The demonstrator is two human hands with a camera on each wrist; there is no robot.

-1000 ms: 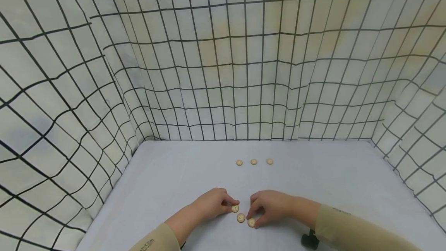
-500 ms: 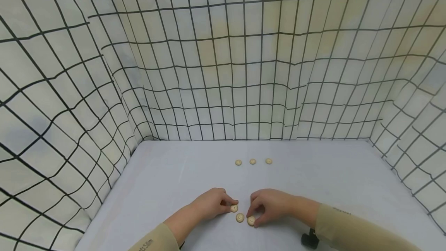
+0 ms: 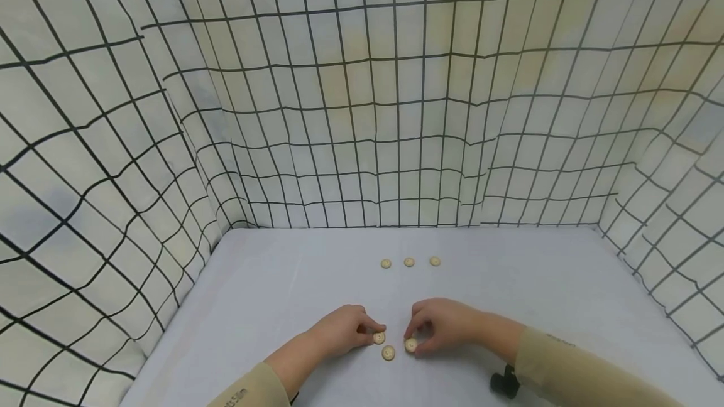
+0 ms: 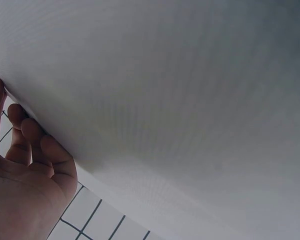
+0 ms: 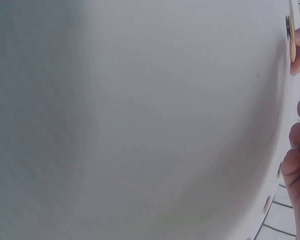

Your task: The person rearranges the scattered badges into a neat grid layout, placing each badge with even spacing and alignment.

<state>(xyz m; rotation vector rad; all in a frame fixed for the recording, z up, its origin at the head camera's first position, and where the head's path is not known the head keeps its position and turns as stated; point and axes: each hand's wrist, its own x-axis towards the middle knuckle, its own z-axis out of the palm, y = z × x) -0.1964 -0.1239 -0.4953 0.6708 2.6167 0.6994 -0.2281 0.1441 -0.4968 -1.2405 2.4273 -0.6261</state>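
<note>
Between the thumb and index finger of my left hand [image 3: 346, 331] is a round cream button [image 3: 379, 337], lying on the white table. My right hand [image 3: 447, 326] pinches another cream button [image 3: 411, 345] by its right side. A third button [image 3: 388, 352] lies flat between the hands, a little nearer to me, with neither hand on it. In the left wrist view, the left hand [image 4: 32, 185] shows at the left edge, its outer fingers curled. The right wrist view catches the right hand's fingers [image 5: 297, 135] and a button edge-on [image 5: 291, 40] at the right edge.
Farther back on the white table [image 3: 294, 300], three similar buttons lie in a row: left [image 3: 386, 263], middle [image 3: 409, 262] and right [image 3: 434, 261]. A white wall with black grid lines [image 3: 362, 112] encloses the back and sides. A dark device [image 3: 505, 383] sits under the right wrist.
My right hand has moved slightly away from me with its button, widening the gap to the middle button. The left hand and the back row stay put apart from a small camera shift.
</note>
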